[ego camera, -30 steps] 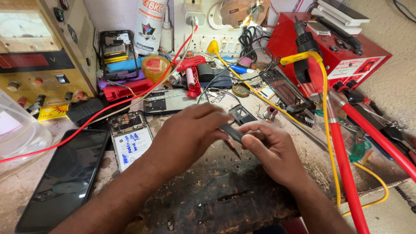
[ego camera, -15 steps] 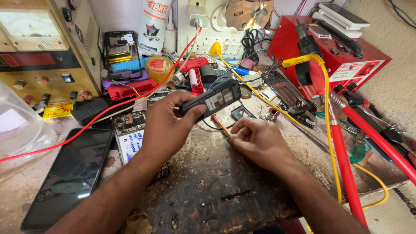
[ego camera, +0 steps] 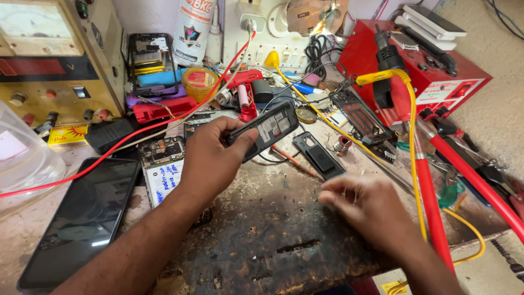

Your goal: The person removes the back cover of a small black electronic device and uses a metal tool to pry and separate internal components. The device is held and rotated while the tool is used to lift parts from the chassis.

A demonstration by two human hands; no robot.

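The left hand point(ego camera: 210, 158) grips a small black rectangular phone body point(ego camera: 266, 129) above the worn bench point(ego camera: 262, 235), while the right hand point(ego camera: 365, 210) hovers empty, fingers loosely spread.

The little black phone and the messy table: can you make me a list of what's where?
Left hand: holds a small black phone up off the bench, fingers wrapped round its lower end.
Right hand: blurred, low over the worn bench, holding nothing that shows.
Between hands: black phone cover, thin screwdriver.
Left side: big dark phone, circuit board.
Right side: red machine.
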